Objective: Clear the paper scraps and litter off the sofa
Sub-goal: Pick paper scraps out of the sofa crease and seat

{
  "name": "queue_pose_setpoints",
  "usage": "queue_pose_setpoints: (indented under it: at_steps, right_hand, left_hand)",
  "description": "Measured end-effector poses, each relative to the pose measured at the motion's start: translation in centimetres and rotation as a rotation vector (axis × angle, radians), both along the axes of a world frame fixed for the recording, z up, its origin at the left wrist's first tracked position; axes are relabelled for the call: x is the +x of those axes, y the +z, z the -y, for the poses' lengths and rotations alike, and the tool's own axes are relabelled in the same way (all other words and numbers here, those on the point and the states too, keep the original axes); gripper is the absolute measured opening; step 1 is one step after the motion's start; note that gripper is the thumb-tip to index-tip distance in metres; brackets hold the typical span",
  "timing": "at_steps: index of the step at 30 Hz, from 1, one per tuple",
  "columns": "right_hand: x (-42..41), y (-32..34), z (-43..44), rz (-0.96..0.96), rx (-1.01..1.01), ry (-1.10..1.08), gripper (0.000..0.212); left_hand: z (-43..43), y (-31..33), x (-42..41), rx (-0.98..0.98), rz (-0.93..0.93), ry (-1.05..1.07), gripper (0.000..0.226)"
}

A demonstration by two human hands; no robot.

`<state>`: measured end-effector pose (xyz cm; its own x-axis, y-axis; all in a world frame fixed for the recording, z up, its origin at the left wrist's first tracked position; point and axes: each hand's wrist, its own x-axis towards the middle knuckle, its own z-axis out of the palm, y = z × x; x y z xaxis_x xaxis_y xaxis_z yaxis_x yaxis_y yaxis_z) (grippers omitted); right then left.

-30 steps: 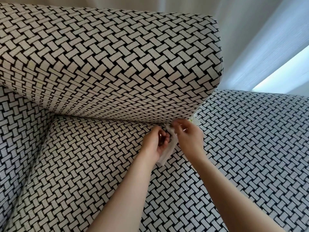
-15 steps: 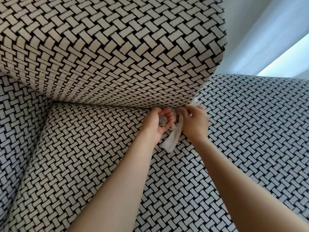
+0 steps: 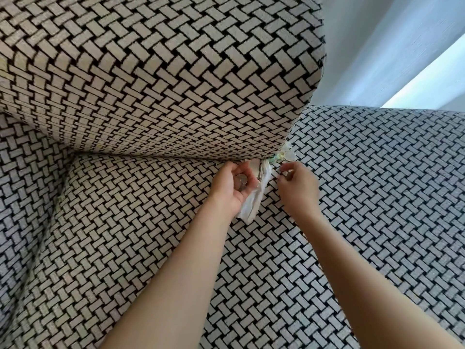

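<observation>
Mid-frame, the left hand cups coins and grips white paper; the right hand pinches its fingertips together beside scraps under the cushion.

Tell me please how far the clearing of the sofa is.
Gathered: the left hand holds coins and a white paper scrap. In hand: the right hand reaches toward green-white litter wedged under the back cushion's corner. Left: pull that out, then carry everything off the sofa.
</observation>
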<state>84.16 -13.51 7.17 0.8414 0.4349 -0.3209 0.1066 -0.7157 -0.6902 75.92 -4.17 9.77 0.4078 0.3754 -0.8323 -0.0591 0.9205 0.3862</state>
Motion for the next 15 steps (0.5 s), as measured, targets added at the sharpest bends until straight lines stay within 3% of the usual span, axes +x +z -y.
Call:
queue_pose_setpoints:
  at_steps: [4, 8, 12, 15]
  right_hand:
    - [-0.1, 0.4, -0.8, 0.083, -0.115, 0.172, 0.046]
    - [-0.4, 0.4, -1.7, 0.166, -0.157, 0.077, 0.036]
    - [-0.2, 0.3, -2.7, -0.017, -0.094, -0.009, 0.011]
    - [0.0, 0.5, -2.9, -0.11, -0.057, 0.008, 0.013]
  left_hand:
    - [-0.4, 0.3, -0.5, -0.026, -0.018, 0.016, 0.033]
    - [-0.5, 0.8, -1.2, -0.007, -0.024, -0.025, 0.037]
    - [-0.9, 0.9, -2.4, 0.034, -0.031, -0.031, 0.031]
    - [-0.8, 0.8, -3.3, 0.039, -0.049, -0.033, 0.029]
